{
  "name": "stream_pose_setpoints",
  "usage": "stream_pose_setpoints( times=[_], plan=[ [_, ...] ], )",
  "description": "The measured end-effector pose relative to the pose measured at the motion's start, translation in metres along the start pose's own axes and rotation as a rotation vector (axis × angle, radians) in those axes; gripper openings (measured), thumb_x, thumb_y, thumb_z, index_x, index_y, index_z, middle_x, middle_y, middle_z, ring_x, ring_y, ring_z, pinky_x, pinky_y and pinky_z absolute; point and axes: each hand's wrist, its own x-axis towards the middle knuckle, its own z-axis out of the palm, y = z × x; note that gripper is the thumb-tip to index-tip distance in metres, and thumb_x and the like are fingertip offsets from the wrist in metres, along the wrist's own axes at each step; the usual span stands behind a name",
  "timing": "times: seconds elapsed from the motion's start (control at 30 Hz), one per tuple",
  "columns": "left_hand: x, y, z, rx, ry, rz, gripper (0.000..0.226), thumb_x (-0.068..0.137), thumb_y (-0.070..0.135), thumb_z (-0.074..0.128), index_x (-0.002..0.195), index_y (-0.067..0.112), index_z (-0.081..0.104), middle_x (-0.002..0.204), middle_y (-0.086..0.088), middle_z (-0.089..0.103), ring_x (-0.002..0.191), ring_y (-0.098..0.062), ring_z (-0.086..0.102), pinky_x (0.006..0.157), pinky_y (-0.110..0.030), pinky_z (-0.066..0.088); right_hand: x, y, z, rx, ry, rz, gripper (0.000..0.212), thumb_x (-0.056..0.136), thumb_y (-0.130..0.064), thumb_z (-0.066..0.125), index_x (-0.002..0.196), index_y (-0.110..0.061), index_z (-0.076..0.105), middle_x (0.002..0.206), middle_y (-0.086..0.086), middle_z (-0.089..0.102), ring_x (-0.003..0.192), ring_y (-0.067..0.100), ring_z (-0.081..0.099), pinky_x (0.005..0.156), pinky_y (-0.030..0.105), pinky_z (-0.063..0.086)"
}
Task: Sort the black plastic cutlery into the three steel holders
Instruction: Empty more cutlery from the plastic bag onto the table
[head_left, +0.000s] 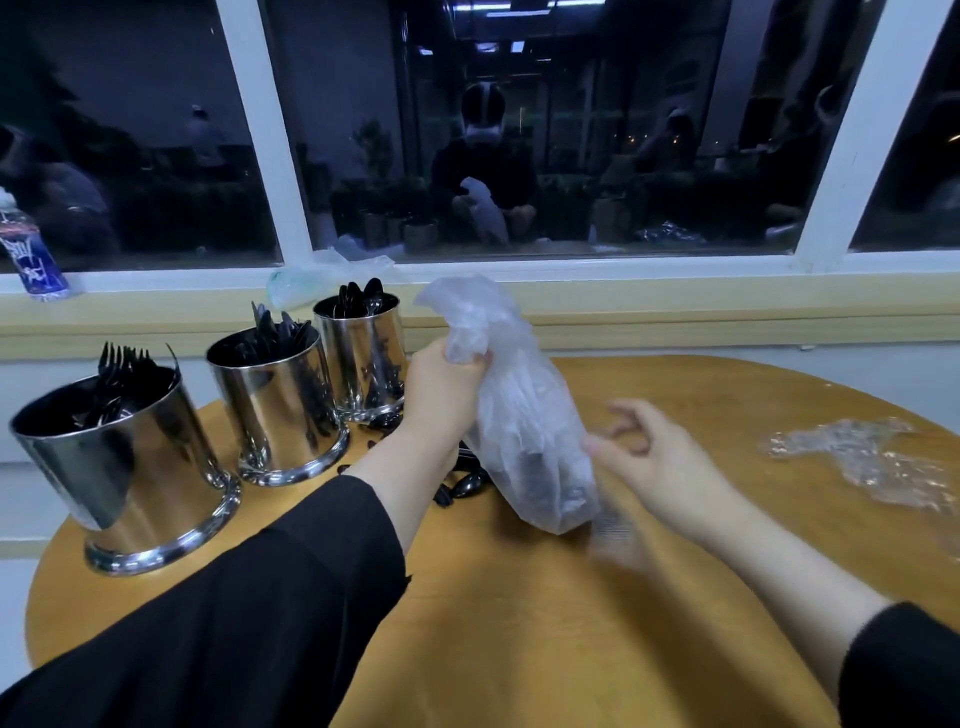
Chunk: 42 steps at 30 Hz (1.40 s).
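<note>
Three steel holders stand in a row at the table's left. The near one (130, 467) holds black forks, the middle one (280, 410) black knives, the far one (363, 358) black spoons. My left hand (441, 389) grips the gathered neck of a cloudy plastic bag (524, 431) that rests on the table with dark cutlery showing at its bottom. My right hand (654, 457) is blurred at the bag's lower right side, fingers loosely curled; whether it pinches the plastic is unclear. A few loose black spoons (465, 486) lie on the table behind the bag.
The round wooden table (519, 623) has crumpled clear wrap (872, 462) at its right edge. On the window sill behind lie another plastic bag (311, 278) and a water bottle (31, 249). The dark window reflects the room.
</note>
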Motion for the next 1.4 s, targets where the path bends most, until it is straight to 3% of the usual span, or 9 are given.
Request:
stream_pose_setpoints(
  times=[0.1, 0.23, 0.4, 0.5, 0.73, 0.87, 1.1, 1.27, 1.4],
  plan=[
    [0.000, 0.001, 0.002, -0.034, 0.046, -0.052, 0.019, 0.091, 0.013, 0.056, 0.094, -0.005, 0.063, 0.091, -0.023, 0.071, 0.073, -0.019, 0.059, 0.067, -0.035, 0.045, -0.024, 0.024, 0.026, -0.039, -0.186, 0.087, 0.065, 0.062, -0.074, 0.075, 0.116, -0.042, 0.057, 0.104, -0.016, 0.067, 0.085, 0.007, 0.068, 0.080, 0.033, 0.054],
    [0.002, 0.003, 0.003, -0.073, 0.057, -0.067, 0.019, 0.091, 0.014, 0.057, 0.095, -0.003, 0.063, 0.083, -0.010, 0.067, 0.074, -0.019, 0.058, 0.067, -0.034, 0.045, -0.014, 0.027, 0.046, -0.174, -0.096, 0.043, 0.016, 0.086, -0.042, 0.071, 0.078, -0.030, 0.064, 0.073, -0.007, 0.071, 0.070, 0.015, 0.067, 0.071, 0.040, 0.056],
    [0.008, 0.007, -0.012, 0.107, 0.117, 0.114, 0.014, 0.091, 0.024, 0.059, 0.091, 0.011, 0.064, 0.091, -0.005, 0.072, 0.084, -0.027, 0.067, 0.073, -0.036, 0.053, 0.025, -0.013, 0.022, -0.059, 0.156, -0.043, 0.022, 0.094, -0.017, 0.061, 0.073, -0.016, 0.064, 0.067, 0.002, 0.067, 0.068, 0.029, 0.066, 0.066, 0.043, 0.055],
    [0.012, 0.007, -0.021, 0.162, 0.155, 0.178, 0.007, 0.094, 0.016, 0.062, 0.100, 0.020, 0.063, 0.095, 0.000, 0.070, 0.091, -0.025, 0.067, 0.083, -0.041, 0.056, 0.047, -0.040, 0.006, -0.119, 0.093, -0.079, 0.027, 0.097, -0.018, 0.059, 0.070, -0.017, 0.064, 0.064, 0.003, 0.068, 0.066, 0.025, 0.067, 0.061, 0.035, 0.050],
    [0.013, 0.014, -0.032, 0.159, 0.201, 0.218, 0.013, 0.095, 0.006, 0.058, 0.103, 0.017, 0.060, 0.098, -0.001, 0.067, 0.093, -0.026, 0.065, 0.083, -0.039, 0.055, 0.075, -0.071, -0.010, -0.076, 0.100, -0.035, 0.022, 0.097, -0.026, 0.059, 0.081, -0.015, 0.069, 0.068, 0.005, 0.072, 0.072, 0.028, 0.070, 0.072, 0.048, 0.059],
    [0.016, 0.025, -0.035, 0.159, 0.233, 0.245, 0.012, 0.097, 0.006, 0.058, 0.099, 0.016, 0.050, 0.083, 0.007, 0.057, 0.074, -0.015, 0.055, 0.066, -0.027, 0.045, 0.078, -0.076, -0.013, 0.001, 0.078, -0.016, 0.016, 0.094, -0.020, 0.061, 0.082, -0.014, 0.069, 0.070, 0.005, 0.072, 0.064, 0.023, 0.072, 0.072, 0.052, 0.062],
    [0.013, 0.035, -0.024, 0.165, 0.125, 0.360, 0.021, 0.099, 0.008, 0.061, 0.112, 0.022, 0.052, 0.096, 0.011, 0.062, 0.087, -0.010, 0.062, 0.066, -0.021, 0.049, 0.059, -0.084, -0.024, 0.343, 0.082, 0.022, 0.020, 0.098, -0.005, 0.053, 0.100, -0.021, 0.067, 0.093, 0.017, 0.075, 0.066, 0.026, 0.074, 0.063, 0.036, 0.063],
    [0.004, 0.024, 0.017, 0.399, -0.124, 0.447, 0.038, 0.094, 0.007, 0.055, 0.124, 0.026, 0.067, 0.129, 0.002, 0.065, 0.121, -0.018, 0.062, 0.099, -0.029, 0.053, 0.033, -0.071, -0.026, 0.830, -0.121, 0.077, 0.030, 0.104, -0.018, 0.052, 0.132, -0.012, 0.060, 0.116, 0.012, 0.074, 0.099, 0.033, 0.074, 0.091, 0.047, 0.058],
    [-0.016, 0.019, 0.050, 0.681, -0.398, 0.430, 0.058, 0.100, 0.010, 0.052, 0.156, 0.020, 0.040, 0.166, 0.001, 0.030, 0.152, -0.021, 0.026, 0.125, -0.040, 0.023, 0.023, -0.043, -0.035, 0.894, -0.157, 0.139, 0.054, 0.093, -0.057, 0.059, 0.135, -0.023, 0.059, 0.126, 0.001, 0.071, 0.110, 0.025, 0.071, 0.092, 0.049, 0.057]
  ],
)
